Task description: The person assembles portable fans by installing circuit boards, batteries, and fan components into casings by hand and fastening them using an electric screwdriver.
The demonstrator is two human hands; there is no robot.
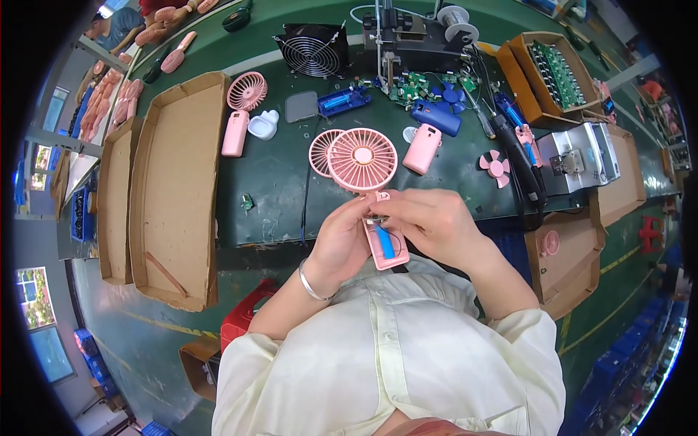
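One pair of bare hands works in the middle of the frame, on one pink fan, which stands with its round head away from the body and its opened handle toward it. The left hand has its fingers closed around the handle's upper part. The right hand has its fingers bent close together at the neck; whether they pinch some small piece I cannot tell. Inside the handle lies one blue cylinder. A little farther, one small circuit board lies at centre left, and one pink blade wheel at centre right. Behind the fan's head, partly covered by it, is one pink grille. Two closed pink cases are on the table: one right of the head, the other at upper left, just beside one white piece. Farther, there are one grey plate, one blue blade wheel and, at the top, one black cooling fan and one spool.
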